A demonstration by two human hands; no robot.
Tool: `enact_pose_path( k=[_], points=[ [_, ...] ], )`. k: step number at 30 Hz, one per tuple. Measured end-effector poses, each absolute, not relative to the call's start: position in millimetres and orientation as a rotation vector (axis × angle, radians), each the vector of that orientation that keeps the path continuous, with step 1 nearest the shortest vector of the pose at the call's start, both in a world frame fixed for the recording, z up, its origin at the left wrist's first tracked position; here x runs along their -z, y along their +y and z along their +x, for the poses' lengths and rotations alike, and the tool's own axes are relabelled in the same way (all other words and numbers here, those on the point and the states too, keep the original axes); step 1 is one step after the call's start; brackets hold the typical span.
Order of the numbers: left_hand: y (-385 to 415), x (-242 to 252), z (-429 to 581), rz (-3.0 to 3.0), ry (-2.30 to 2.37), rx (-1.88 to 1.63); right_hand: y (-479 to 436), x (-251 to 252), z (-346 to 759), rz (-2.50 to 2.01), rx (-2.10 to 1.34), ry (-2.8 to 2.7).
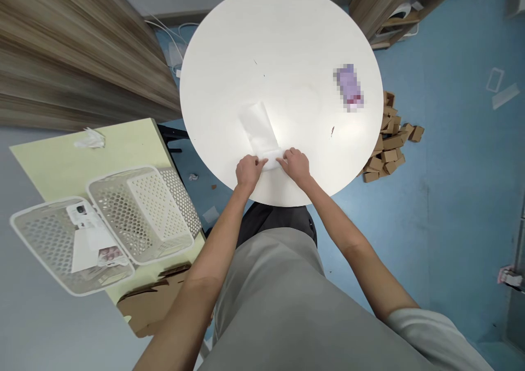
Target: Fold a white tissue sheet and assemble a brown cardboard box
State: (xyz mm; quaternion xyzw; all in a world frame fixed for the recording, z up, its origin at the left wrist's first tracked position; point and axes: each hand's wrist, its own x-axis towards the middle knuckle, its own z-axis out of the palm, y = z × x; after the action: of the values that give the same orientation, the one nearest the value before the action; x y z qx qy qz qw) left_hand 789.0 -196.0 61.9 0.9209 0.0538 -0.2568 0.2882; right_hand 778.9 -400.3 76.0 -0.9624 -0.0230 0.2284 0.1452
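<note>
A thin white wrapping sheet [260,126] lies slanted on the round white table [279,32], its near end folded into a small flat bundle. My left hand [248,171] grips the left end of that bundle, fingers curled and thumb pressed on top. At the right end, my right hand [296,164] holds it the same way, with its thumb pointing inward. Whether anything is inside the folded part is hidden.
A blurred purple object [349,87] lies at the table's right. Small cardboard boxes [388,152] are heaped on the floor to the right. On a yellow-green side table [135,136] at left stand two white perforated baskets [139,212], with flat cardboard [156,302] nearby.
</note>
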Motion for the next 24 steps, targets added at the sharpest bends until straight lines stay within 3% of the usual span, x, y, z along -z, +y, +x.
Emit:
enact_pose_path(
  k=[5,19,24],
  points=[
    [-211.0,-52.0,786.1,2.49,-0.113,0.398,-394.7,-66.7,789.5,-2.68,-0.466,-0.441],
    [-185.0,-47.0,767.7,2.427,-0.606,0.632,-407.6,-58.4,758.4,-2.592,-0.696,-0.601],
    [-172.3,-63.9,762.8,2.293,-0.486,0.8,-412.7,-78.9,746.0,-2.555,-0.758,-0.594]
  ],
)
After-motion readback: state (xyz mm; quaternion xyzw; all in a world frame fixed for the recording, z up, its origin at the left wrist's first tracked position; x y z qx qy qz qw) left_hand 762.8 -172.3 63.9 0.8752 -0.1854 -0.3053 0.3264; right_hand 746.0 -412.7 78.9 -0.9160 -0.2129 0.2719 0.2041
